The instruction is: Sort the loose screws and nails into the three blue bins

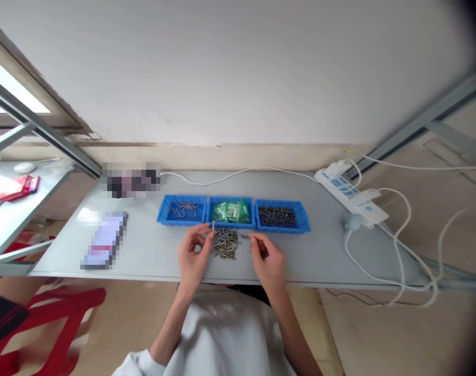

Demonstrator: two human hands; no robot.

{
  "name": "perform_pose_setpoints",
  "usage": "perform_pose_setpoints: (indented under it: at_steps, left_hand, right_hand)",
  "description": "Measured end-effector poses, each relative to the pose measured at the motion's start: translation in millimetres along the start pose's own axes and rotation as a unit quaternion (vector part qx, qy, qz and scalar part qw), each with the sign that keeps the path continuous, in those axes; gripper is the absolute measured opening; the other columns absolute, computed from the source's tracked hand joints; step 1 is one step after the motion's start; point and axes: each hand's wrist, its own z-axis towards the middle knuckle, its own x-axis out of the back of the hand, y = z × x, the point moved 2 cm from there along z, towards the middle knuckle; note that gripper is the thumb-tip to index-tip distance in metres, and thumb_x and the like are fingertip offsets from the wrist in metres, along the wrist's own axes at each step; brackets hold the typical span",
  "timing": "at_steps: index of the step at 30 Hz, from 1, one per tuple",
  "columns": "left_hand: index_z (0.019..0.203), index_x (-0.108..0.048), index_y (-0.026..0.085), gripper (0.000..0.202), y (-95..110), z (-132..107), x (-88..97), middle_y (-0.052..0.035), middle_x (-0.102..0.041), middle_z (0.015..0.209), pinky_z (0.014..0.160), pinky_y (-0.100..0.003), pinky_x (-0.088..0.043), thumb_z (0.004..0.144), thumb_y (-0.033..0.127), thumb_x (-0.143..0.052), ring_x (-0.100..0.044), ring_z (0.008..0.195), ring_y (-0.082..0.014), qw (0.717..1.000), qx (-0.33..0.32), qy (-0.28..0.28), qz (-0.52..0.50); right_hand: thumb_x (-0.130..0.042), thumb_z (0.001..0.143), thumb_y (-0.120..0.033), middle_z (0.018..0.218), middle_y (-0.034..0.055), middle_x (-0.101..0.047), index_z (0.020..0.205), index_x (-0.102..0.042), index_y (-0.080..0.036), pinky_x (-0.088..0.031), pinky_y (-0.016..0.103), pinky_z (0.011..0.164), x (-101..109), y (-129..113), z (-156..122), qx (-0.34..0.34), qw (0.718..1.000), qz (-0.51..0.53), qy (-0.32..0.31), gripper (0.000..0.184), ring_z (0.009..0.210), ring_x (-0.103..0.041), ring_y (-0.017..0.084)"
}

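two hands at screw pile (224,243) below three blue bins (233,212) — left hand (193,254) pinches one screw upright, right hand (266,257) pinches another at pile edge; best lift singly, keep pinch firm.

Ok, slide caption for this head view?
Both hands pick screws from a loose pile before three blue bins.

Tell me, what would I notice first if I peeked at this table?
Three blue trays sit in a row mid-table, the middle one full of green bits. In front lies a pile of small metal screws, with the left hand and right hand picking at it.
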Motion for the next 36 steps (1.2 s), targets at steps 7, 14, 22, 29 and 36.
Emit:
perform_pose_setpoints:
  at_steps: [7,14,22,29,36]
  left_hand:
    - [0.11,-0.07,0.02,0.024,18,40,19.0,-0.0036,-0.077,0.091,0.059,-0.023,-0.048,0.1,0.042,-0.065,-0.059,0.059,-0.0108,0.993,-0.024,0.108,0.038]
    - [0.105,-0.075,0.021,0.026,13,13,2.5,-0.0014,-0.075,0.077,0.061,-0.022,-0.049,0.106,0.036,-0.055,-0.063,0.062,-0.0126,0.993,-0.049,-0.022,0.103]
    - [0.133,-0.071,0.025,0.031,7,-5,-26.5,-0.0093,-0.077,0.115,0.088,-0.028,-0.058,0.108,0.026,-0.052,-0.075,0.099,-0.0194,0.947,-0.212,-0.179,0.16]
    - [0.116,-0.075,0.023,0.023,-1,-3,-24.8,-0.0091,-0.076,0.112,0.091,-0.029,-0.057,0.107,0.022,-0.054,-0.073,0.1,-0.0186,0.951,-0.208,-0.2,0.107]
    - [0.103,-0.078,0.022,0.017,0,-2,-21.5,-0.0077,-0.077,0.104,0.065,-0.025,-0.054,0.103,0.029,-0.062,-0.063,0.065,-0.0119,0.978,-0.114,-0.171,0.048]
  right_hand:
    - [-0.057,0.101,-0.036,0.075,0.0018,-0.072,0.104,-0.075,-0.024,-0.046,0.026,0.061,-1,9,2,0.072,0.981,-0.168,-0.063,0.022,0.062,-0.065,0.017]
    - [-0.055,0.102,-0.034,0.073,0.0011,-0.072,0.096,-0.073,-0.025,-0.04,0.027,0.057,-6,8,3,0.074,0.972,-0.212,-0.072,0.022,0.062,-0.066,0.018]
    - [-0.053,0.104,-0.031,0.088,0.0033,-0.075,0.101,-0.066,-0.024,-0.051,0.029,0.067,2,-9,-1,0.108,0.983,-0.141,-0.047,0.016,0.064,-0.066,0.017]
    - [-0.055,0.107,-0.028,0.085,0.0025,-0.072,0.106,-0.068,-0.025,-0.052,0.028,0.066,1,-37,-1,0.167,0.981,-0.068,-0.072,0.014,0.063,-0.06,0.015]
    - [-0.057,0.104,-0.03,0.087,0.0035,-0.076,0.113,-0.071,-0.023,-0.054,0.028,0.066,-8,-19,-4,0.099,0.991,0.013,-0.085,0.018,0.066,-0.064,0.016]
